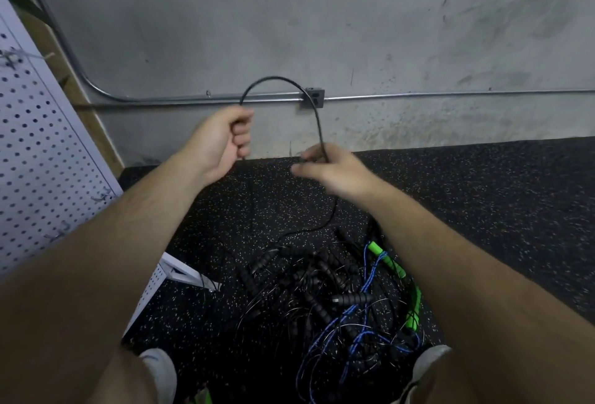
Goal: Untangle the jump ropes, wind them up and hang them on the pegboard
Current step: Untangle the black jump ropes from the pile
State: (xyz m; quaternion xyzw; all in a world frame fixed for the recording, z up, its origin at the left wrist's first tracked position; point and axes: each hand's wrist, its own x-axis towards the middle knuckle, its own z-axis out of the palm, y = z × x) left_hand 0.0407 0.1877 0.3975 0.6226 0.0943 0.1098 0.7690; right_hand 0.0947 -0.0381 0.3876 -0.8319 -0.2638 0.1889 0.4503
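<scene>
Up it was held: a black rope, arched between both hands in front of the grey wall. The left hand was closed in a firm grip round one side of the arch. The right hand, blurred, was curled round the other side, its grip looking looser. From there the rope was trailed down to the tangled pile on the speckled floor between the knees. For winding, it was judged best that the left grip be used as the anchor and the rope be fed through the right in even loops, with slack drawn gently so that nothing was pulled tight below. Trouble was expected in that pile: black beaded ropes, a blue rope and a green handle were seen crossed over one another, and where the held rope ran in among them could not be told. The pegboard, with hooks on it, was seen at the left.
</scene>
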